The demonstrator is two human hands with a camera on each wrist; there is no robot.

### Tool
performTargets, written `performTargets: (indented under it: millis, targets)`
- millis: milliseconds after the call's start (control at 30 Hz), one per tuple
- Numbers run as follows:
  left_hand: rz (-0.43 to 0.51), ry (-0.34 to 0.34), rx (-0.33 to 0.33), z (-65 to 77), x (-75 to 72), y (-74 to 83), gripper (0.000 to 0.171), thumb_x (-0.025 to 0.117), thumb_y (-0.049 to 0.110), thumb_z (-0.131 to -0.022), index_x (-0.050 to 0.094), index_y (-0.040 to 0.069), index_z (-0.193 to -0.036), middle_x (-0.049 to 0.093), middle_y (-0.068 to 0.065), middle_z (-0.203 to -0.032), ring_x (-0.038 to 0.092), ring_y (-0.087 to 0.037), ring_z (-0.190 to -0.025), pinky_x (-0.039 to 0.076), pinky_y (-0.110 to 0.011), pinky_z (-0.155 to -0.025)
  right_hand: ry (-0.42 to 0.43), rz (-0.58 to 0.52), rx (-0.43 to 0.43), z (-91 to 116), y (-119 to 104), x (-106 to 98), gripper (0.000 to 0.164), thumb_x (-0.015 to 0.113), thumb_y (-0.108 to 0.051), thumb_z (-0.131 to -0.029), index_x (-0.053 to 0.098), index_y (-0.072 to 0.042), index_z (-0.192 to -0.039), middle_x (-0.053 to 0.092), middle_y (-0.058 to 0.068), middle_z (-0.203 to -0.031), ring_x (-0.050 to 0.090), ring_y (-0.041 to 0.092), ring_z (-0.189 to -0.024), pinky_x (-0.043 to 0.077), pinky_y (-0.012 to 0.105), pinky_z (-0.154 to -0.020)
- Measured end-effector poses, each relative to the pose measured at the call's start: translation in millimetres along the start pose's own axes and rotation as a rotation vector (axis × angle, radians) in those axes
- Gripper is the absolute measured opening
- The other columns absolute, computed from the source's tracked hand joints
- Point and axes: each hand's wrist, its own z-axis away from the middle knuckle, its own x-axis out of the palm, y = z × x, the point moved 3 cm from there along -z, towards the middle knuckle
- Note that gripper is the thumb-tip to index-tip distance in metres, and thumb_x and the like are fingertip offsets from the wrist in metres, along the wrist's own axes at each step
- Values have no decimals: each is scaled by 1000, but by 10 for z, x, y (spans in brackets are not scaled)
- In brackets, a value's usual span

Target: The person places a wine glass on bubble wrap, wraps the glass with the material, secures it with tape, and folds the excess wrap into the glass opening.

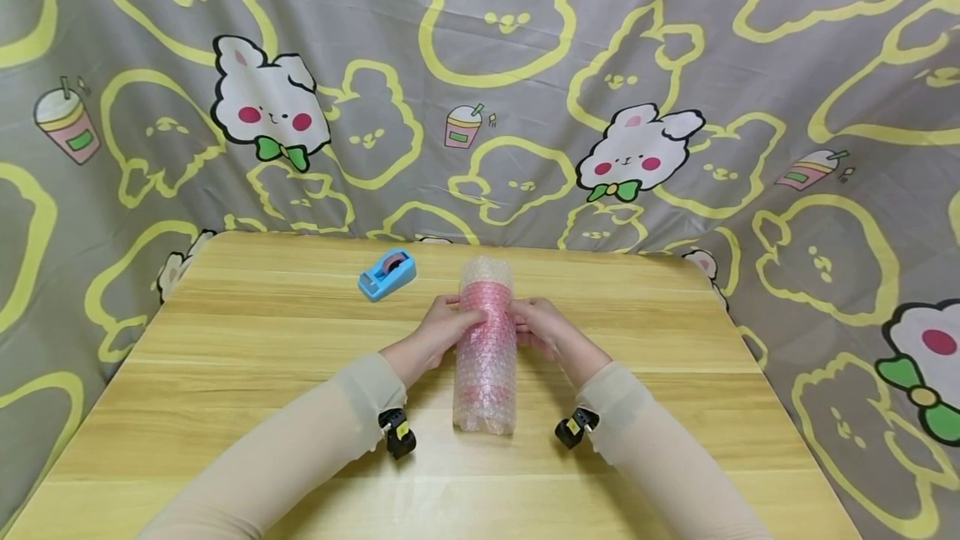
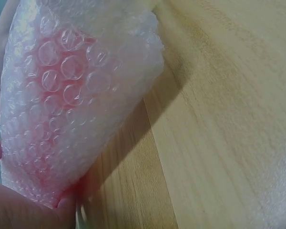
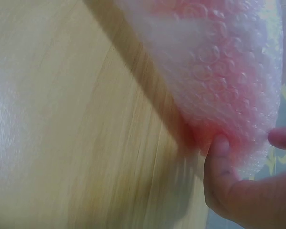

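A long bundle in clear bubble wrap [image 1: 486,365], with something pink showing through, lies lengthwise on the table in the head view. What is inside cannot be made out. My left hand [image 1: 433,335] grips its left side, thumb over the top. On the opposite side my right hand [image 1: 551,333] holds the bundle between its digits. In the left wrist view the bubble wrap [image 2: 81,90] fills the upper left, and the left hand [image 2: 28,207] shows at the lower corner. The right wrist view has the right hand [image 3: 248,191] against the pinkish wrap [image 3: 224,81].
A blue tape dispenser [image 1: 387,273] with a roll of tape stands behind and to the left of the bundle. The wooden table [image 1: 247,340] ends at a patterned grey curtain [image 1: 390,32] at the back and sides. Small black cameras hang at both wrists.
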Motion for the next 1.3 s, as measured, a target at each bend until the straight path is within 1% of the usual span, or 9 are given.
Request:
performTargets:
  millis: [267, 367, 467, 533, 600, 733, 867, 1133, 1300]
  targets:
    - [7, -9, 8, 11, 5, 3, 76, 74, 23, -88, 30, 1, -146, 45, -23, -139, 52, -35, -124, 47, -46, -103, 5, 23, 13, 17, -12, 17, 8, 49, -9, -91, 53, -7, -85, 53, -4, -65, 58, 7, -64, 52, 23, -62]
    - [13, -13, 13, 13, 5, -1, 77, 74, 24, -88, 29, 2, -146, 45, -23, -139, 52, -35, -124, 47, -46, -103, 16, 37, 28, 13, -11, 20, 11, 51, -15, -94, 54, -4, -93, 56, -2, -69, 59, 8, -66, 53, 25, -64]
    - [13, -15, 22, 14, 4, -3, 78, 75, 24, -88, 29, 3, -147, 44, -22, -140, 52, -36, -124, 47, -47, -103, 3, 41, 36, 17, -8, 24, 27, 53, -22, -99, 55, 3, -109, 61, 0, -75, 62, 9, -70, 54, 26, -68]
    - [12, -15, 27, 14, 3, -6, 79, 76, 24, -88, 28, 3, -147, 44, -22, -140, 53, -36, -124, 47, -47, -103, -18, 44, 33, 24, -9, 28, 33, 54, -26, -101, 55, 6, -113, 64, 1, -76, 63, 10, -71, 55, 27, -70]
    - [12, -16, 34, 16, 2, -5, 80, 77, 23, -88, 28, 3, -147, 45, -22, -141, 53, -36, -124, 47, -47, -103, -38, 38, 25, 33, -11, 34, 31, 55, -25, -102, 57, 5, -108, 64, 0, -74, 64, 10, -70, 55, 26, -69]
    - [11, -18, 47, 15, 1, -3, 80, 78, 23, -88, 28, 3, -148, 46, -24, -140, 54, -37, -124, 48, -47, -102, -62, 24, 16, 49, -22, 46, 25, 56, -24, -102, 59, -5, -87, 62, -3, -68, 62, 8, -66, 55, 24, -66]
    - [12, -21, 53, 2, -4, -12, 80, 78, 22, -88, 29, 3, -147, 48, -25, -139, 56, -37, -122, 49, -46, -101, -65, 17, 21, 51, -18, 54, 29, 57, -23, -101, 54, -10, -74, 59, -4, -64, 60, 7, -63, 54, 23, -63]
    - [61, -43, 19, 16, -37, -16, 78, 76, 21, -91, 28, 1, -149, 48, -25, -141, 55, -36, -125, 48, -44, -103, -46, 13, 27, 26, 2, 49, 23, 57, -20, -100, 56, -7, -81, 62, -2, -67, 63, 8, -65, 56, 25, -66]
    - [56, -47, 4, 14, -50, -17, 72, 72, 28, -93, 37, -7, -146, 48, -25, -142, 53, -36, -127, 45, -45, -106, -31, 6, 35, 19, 6, 54, 19, 57, -20, -100, 57, -4, -91, 63, -1, -69, 64, 9, -66, 57, 26, -67]
